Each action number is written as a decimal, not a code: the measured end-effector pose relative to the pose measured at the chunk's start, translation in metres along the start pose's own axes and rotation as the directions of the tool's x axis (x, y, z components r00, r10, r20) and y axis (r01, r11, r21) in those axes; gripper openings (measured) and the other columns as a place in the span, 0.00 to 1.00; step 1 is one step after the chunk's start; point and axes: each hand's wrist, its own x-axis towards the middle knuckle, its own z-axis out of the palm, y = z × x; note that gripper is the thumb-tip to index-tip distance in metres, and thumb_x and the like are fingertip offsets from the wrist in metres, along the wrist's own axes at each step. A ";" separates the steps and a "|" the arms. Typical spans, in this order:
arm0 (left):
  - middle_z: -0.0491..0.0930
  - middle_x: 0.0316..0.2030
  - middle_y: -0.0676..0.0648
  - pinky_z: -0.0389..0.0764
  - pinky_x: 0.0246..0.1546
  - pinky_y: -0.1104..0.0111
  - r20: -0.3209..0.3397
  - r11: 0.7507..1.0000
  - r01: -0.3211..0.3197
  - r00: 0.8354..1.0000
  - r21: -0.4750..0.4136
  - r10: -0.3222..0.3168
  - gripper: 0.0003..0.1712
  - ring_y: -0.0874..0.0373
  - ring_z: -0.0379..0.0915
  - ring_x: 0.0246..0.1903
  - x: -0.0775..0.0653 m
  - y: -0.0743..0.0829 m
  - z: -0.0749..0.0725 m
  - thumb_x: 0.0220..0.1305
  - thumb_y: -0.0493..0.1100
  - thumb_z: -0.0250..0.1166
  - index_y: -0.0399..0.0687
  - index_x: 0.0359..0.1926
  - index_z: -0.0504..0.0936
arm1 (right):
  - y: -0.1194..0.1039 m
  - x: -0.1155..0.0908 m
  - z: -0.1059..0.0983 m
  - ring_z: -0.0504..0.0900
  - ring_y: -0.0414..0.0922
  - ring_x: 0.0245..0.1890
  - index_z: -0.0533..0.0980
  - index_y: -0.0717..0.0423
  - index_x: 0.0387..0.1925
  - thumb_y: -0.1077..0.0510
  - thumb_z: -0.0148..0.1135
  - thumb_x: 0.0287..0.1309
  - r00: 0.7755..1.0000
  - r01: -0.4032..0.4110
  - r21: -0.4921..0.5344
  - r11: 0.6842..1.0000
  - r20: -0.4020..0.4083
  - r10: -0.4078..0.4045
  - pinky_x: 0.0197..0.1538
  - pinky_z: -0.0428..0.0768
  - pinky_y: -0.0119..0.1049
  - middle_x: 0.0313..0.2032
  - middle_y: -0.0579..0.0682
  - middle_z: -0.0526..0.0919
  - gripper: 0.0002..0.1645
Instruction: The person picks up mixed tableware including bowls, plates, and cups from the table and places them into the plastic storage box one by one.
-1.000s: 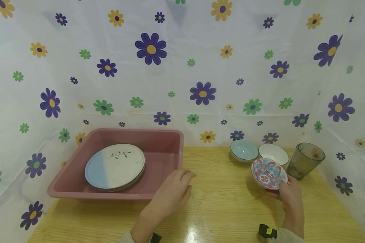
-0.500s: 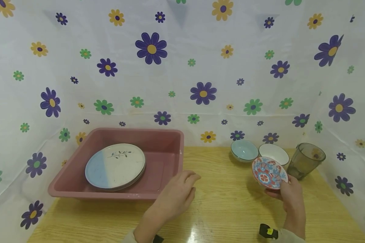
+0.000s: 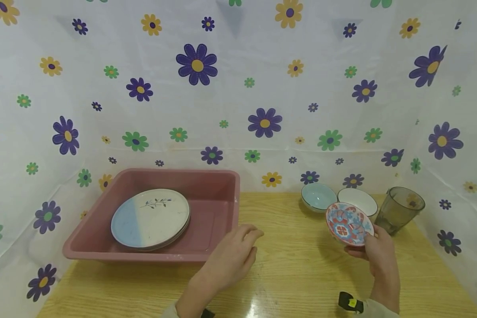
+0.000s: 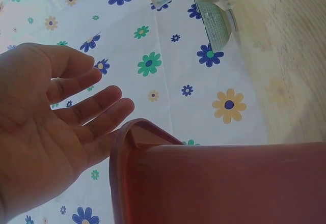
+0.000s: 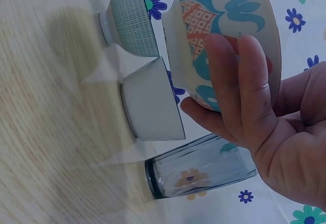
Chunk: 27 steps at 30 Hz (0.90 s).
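Note:
My right hand (image 3: 379, 251) grips a small bowl (image 3: 349, 224) patterned in red and blue, thumb at its rim and fingers under its outside. The bowl is held above the table, tilted so its inside faces the head camera. In the right wrist view, several fingers (image 5: 254, 81) press against the bowl's painted outer wall (image 5: 239, 10). My left hand (image 3: 232, 251) hovers by the front right corner of a pink basin (image 3: 151, 256), fingers loosely bent and holding nothing. A stack of plates (image 3: 155, 216) lies in the basin, the top one blue and cream with a twig drawing.
Behind the held bowl stand a light blue bowl (image 3: 319, 197) and a white bowl (image 3: 359, 201), side by side. To their right is a dark clear glass (image 3: 401, 210). A flower-printed sheet (image 3: 230, 97) surrounds the wooden table (image 3: 286, 265) at the back and sides.
The patterned bowl has risen slightly and shifted a little left in my right hand. My left hand has drifted a little to the right beside the basin.

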 end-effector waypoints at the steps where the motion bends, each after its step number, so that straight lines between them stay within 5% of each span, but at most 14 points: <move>1: 0.78 0.49 0.44 0.81 0.52 0.62 -0.002 1.000 -0.002 1.000 0.000 0.002 0.19 0.51 0.78 0.49 0.000 0.000 0.000 0.62 0.35 0.66 0.41 0.54 0.78 | -0.001 -0.001 0.000 0.87 0.45 0.22 0.33 0.75 0.74 0.67 0.29 0.71 1.000 0.001 -0.001 1.000 0.002 -0.001 0.32 0.86 0.37 0.27 0.51 0.81 0.36; 27: 0.78 0.48 0.44 0.80 0.52 0.62 -0.012 1.000 -0.010 1.000 -0.012 0.010 0.18 0.52 0.77 0.50 -0.002 0.000 0.000 0.62 0.34 0.66 0.42 0.54 0.78 | -0.023 -0.017 0.019 0.86 0.45 0.21 0.42 0.75 0.74 0.68 0.30 0.71 0.997 0.069 -0.086 0.994 0.045 -0.065 0.32 0.86 0.38 0.30 0.52 0.82 0.33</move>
